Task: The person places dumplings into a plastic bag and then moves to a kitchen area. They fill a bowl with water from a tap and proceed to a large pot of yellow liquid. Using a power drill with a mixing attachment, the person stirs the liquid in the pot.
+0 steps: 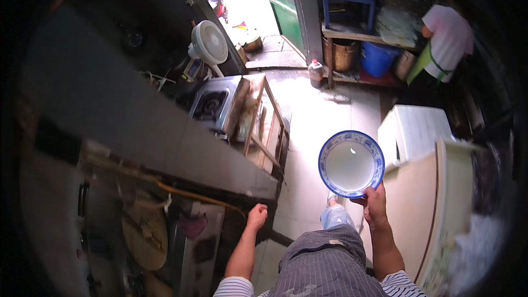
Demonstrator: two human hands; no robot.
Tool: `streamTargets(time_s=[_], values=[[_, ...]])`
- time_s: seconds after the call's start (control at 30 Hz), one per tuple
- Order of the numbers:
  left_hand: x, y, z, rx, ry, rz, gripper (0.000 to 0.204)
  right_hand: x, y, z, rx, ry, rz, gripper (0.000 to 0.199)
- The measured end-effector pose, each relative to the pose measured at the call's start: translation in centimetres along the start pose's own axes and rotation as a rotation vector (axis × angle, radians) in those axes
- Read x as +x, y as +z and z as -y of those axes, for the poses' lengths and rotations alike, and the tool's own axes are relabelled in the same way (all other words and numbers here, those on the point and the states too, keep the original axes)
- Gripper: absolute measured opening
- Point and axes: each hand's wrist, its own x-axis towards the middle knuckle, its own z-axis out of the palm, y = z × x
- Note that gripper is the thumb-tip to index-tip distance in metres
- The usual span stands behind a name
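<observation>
A wide white bowl with a blue patterned rim is out in front of me. Its inside is pale and glossy, with a bright reflection; it looks like thin whitish liquid, though I cannot be sure. My right hand grips the bowl by its near right rim, thumb on top and fingers underneath. At my left side, my left hand hangs with its fingers curled in and nothing visible in them, close to the end of the grey partition.
A gas stove and a white fan stand ahead left, by an open doorway. A white cabinet borders the right side. Further off, a person works beside a bench, with a blue bucket below. A bottle stands on the tiled floor.
</observation>
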Motion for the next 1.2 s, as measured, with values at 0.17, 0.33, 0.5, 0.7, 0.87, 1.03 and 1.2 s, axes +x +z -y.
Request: streamTargets(time_s=[0.17,0.33,0.5,0.7,0.87,1.03,1.2], values=[[15.0,0.6,-12.6,0.180,0.183,-0.117,0.021,22.5,5.0,2.1,0.005,-0.058,0.078,0.056],[15.4,6.7,-1.5,0.940,-0.229,0.757,0.034,38.5,18.7,9.6,-0.090,0.047,0.102,0.050],[27.6,10.2,-8.8,0.298,-0.706,0.469,0.032,58.5,29.7,12.7,-0.092,-0.017,0.195,0.048],[51.6,4.9,-19.8,0.199,-0.577,0.327,0.029,79.7,45.8,16.2,-0.151,0.050,0.264,0.044],[75.6,-5.9,-33.6,0.056,-0.386,-0.010,0.026,97.3,57.1,18.0,-0.106,0.064,0.311,0.042],[96.2,-15.9,-46.3,-0.168,-0.335,-0.277,0.023,114.9,69.9,17.9,-0.090,0.064,0.394,0.049],[101.3,-12.7,-47.4,-0.112,-0.641,-0.269,0.021,133.1,81.8,17.6,-0.029,-0.036,0.363,0.049]])
